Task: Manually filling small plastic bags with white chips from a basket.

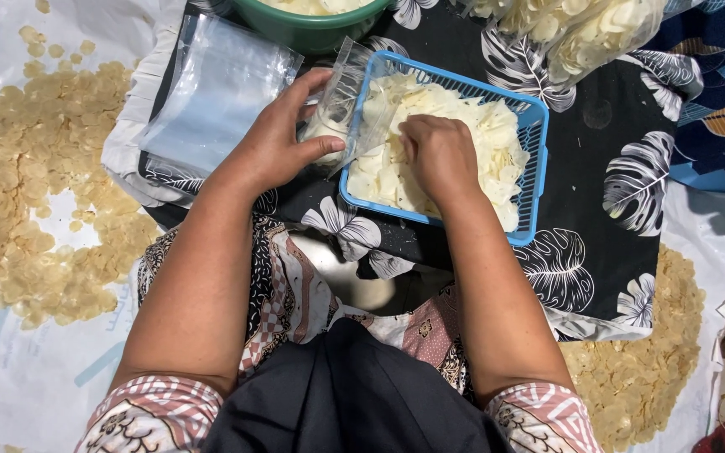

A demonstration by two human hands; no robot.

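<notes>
The clear plastic bag (337,109) leans on the blue basket's (539,159) left rim, mouth up, clasped in the left hand (283,138); the right hand (438,155), just beside inside the basket, closes on pale chips (480,138).

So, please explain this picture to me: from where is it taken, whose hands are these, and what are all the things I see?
The camera sits on a person's head and looks down at their own bare hands. The left hand holds a small clear plastic bag, partly filled. The right hand reaches into a blue basket of pale thin chips. A stack of empty clear bags lies to the left, a green bowl above. Yellowish chips are spread on white sheeting at both sides.
</notes>
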